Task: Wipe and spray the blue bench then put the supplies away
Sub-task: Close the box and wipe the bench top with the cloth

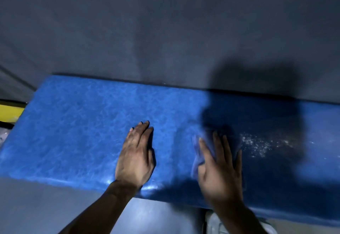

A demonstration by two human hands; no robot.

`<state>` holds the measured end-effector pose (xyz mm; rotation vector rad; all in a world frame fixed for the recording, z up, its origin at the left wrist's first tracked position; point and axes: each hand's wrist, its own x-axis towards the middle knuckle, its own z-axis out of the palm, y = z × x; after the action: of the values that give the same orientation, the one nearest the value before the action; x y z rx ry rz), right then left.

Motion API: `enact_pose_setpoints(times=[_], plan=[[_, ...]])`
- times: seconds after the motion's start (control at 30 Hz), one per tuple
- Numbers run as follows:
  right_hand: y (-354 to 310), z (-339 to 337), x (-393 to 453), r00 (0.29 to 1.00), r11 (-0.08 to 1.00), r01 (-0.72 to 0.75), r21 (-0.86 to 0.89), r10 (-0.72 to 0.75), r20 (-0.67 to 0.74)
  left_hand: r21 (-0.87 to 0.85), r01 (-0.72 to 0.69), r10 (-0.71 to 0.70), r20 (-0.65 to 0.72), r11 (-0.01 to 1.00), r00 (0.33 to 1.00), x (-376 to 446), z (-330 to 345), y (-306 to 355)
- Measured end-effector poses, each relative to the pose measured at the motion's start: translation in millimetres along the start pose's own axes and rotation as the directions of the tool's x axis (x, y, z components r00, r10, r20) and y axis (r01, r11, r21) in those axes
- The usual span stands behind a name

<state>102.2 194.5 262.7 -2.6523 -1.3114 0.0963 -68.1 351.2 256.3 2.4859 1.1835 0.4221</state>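
The blue padded bench [73, 127] runs across the view from left to right, its right half in shadow. My left hand [136, 156] lies flat on the bench top near the middle, fingers together, holding nothing. My right hand [220, 167] presses flat on a blue cloth [197, 160] that lies on the bench; the cloth sticks out to the left of the hand and past the fingertips. A patch of white spray droplets [257, 143] sits on the bench just right of the cloth. No spray bottle is in view.
A dark grey wall [165, 31] rises directly behind the bench. A yellow object [9, 110] shows at the bench's left end. Grey floor [36, 206] lies in front, and a pale object [217, 222] sits below the bench edge near my right forearm.
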Motion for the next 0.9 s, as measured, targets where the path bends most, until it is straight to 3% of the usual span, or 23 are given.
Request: enact_pose_setpoints(times=[0.1,0.17,0.27,0.4,0.57,0.73,0.9], plan=[[-3.5,-0.2,-33.5,0.989,0.999,-0.002,0.038,0.008,-0.149,-0.004,-0.004,0.004,0.01,1.0,1.0,0.4,0.6,-0.7],[-7.4,1.1,-44.7,0.985,1.0,0.002,0.018,0.001,-0.175,-0.015,0.024,-0.025,-0.013,1.0,1.0,1.3,1.0,0.2],[-6.9,4.3,-47.1,0.992,0.997,0.066,-0.027,-0.069,-0.103,-0.115,-0.002,-0.003,-0.04,0.993,0.999,1.6,4.1,21.4],[15.7,6.1,-29.0,0.952,0.95,0.296,-0.104,-0.302,-0.053,-0.193,-0.133,0.142,0.034,0.972,0.989,2.3,29.2,67.9],[53.4,0.6,17.7,0.856,0.848,0.517,-0.119,-0.514,0.059,-0.106,-0.127,0.133,0.046,0.986,0.99,5.6,58.2,90.7],[77.1,-2.7,73.3,0.832,0.826,0.554,-0.103,-0.552,0.044,-0.064,-0.143,0.145,0.037,0.988,0.989,6.2,59.9,89.7],[95.7,-5.0,127.4,0.878,0.876,0.477,-0.075,-0.471,0.085,-0.053,-0.157,0.157,-0.003,0.986,0.988,5.1,58.1,95.0]])
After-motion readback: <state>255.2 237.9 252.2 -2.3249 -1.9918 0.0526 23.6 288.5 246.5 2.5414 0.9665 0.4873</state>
